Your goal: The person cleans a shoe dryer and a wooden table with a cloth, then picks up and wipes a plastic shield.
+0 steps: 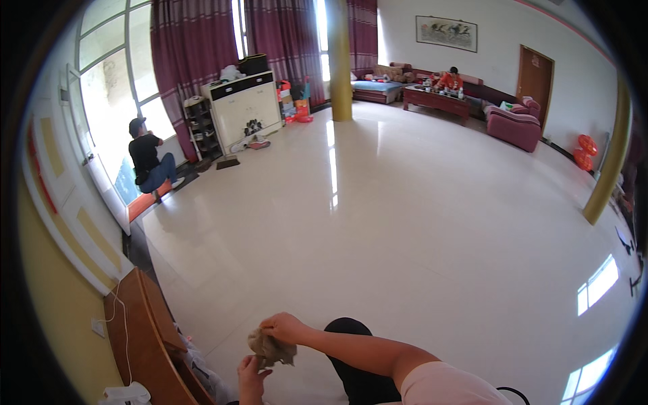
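Note:
A crumpled greyish-brown cloth point(276, 349) hangs between my two hands, above the glossy tiled floor point(324, 263). My right hand point(286, 326) pinches its upper edge, with the arm reaching across from the lower right. Lower down, my left hand point(251, 377) grips the cloth's bottom left corner between thumb and fingers. Just left of that hand stands a brown wooden cabinet point(134, 324), with pale plastic bags point(202, 369) along its side. My knee point(349, 329) in black trousers is bent beside the right forearm.
A white cable point(124, 324) runs over the cabinet to a wall socket point(98, 327). A person point(147, 157) squats at the open glass door. Another person point(450, 81) sits behind a low table point(435, 104). Golden pillars point(341, 66) rise from the floor. A shoe cabinet point(245, 109) stands by the curtains.

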The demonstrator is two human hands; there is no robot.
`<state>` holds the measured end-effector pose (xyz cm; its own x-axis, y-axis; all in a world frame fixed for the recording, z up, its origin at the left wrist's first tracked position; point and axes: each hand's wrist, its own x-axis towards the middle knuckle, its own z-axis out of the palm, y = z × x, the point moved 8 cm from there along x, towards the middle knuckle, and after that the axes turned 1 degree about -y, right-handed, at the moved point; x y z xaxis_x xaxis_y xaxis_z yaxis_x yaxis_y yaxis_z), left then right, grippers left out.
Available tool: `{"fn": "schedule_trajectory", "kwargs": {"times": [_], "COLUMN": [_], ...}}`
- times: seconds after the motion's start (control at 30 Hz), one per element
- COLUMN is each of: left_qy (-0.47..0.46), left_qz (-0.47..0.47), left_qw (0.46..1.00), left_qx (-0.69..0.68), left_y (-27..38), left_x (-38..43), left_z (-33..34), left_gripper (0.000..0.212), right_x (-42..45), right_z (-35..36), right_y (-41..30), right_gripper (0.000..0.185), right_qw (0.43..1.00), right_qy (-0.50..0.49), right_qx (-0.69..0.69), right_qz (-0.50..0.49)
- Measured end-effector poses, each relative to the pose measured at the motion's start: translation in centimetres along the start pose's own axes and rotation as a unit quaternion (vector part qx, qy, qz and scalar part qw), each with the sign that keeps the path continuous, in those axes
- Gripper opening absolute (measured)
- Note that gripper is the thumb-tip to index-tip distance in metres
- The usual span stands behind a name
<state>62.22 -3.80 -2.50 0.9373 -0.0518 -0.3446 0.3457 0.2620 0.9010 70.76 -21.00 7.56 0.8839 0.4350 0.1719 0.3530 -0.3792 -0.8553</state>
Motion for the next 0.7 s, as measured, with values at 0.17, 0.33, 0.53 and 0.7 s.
{"fn": "schedule_trajectory", "kwargs": {"times": [0.17,0.33,0.53,0.7], "left_qy": [-0.019,0.045,0.022,-0.026], "left_qz": [0.062,0.165,0.154,0.138], "left_qw": [0.997,0.985,0.986,0.983], "left_qx": [-0.031,-0.020,0.061,0.122], "left_y": [0.0,1.7,2.3,2.7], "left_x": [1.5,1.9,1.7,0.5], "left_z": [0.1,0.7,1.7,4.2], "left_gripper": [0.021,0.018,0.016,0.024], "right_x": [-0.3,-1.4,-1.0,-0.9], "right_z": [-2.3,-2.9,-3.2,-3.1], "right_y": [1.4,2.2,2.8,2.1], "right_gripper": [0.023,0.021,0.021,0.020], "right_qw": [0.998,0.993,0.994,0.998], "right_qy": [0.015,0.022,0.017,0.028], "right_qx": [-0.040,-0.109,-0.088,-0.037], "right_qz": [0.042,0.040,0.057,0.035]}}
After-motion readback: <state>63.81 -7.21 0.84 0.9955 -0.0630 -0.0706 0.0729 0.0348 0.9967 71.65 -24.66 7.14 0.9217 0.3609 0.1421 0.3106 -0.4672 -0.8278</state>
